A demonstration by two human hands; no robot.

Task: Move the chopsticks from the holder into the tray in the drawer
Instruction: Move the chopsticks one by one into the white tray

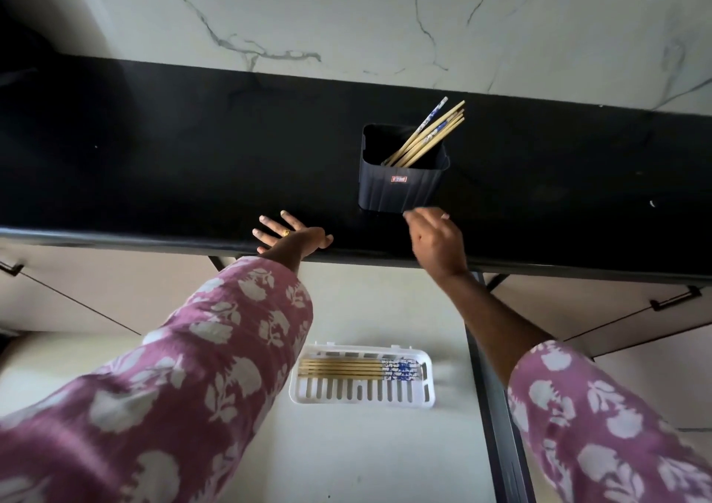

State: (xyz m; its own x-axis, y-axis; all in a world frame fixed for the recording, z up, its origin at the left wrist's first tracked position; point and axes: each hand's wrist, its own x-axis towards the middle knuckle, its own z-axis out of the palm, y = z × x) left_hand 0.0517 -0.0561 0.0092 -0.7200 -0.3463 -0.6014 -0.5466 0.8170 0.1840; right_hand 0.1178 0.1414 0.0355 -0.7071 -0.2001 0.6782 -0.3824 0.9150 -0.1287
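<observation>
A dark blue ribbed holder [400, 183] stands on the black countertop [192, 156]. Several bamboo chopsticks [427, 136] with blue-and-white ends lean out of it toward the upper right. Below, in the open drawer [366, 456], a white slotted tray [362, 391] holds several chopsticks [358, 369] lying side by side along its far side. My left hand [289, 233] rests flat on the counter's front edge with fingers spread. My right hand [435, 240] hovers just in front of the holder's base, fingers loosely curled, holding nothing.
A white marble wall [385, 21] rises behind the counter. Closed cream drawers with black handles [674, 298] flank the open drawer. The drawer's dark right rail [497, 406] runs toward me beside the tray.
</observation>
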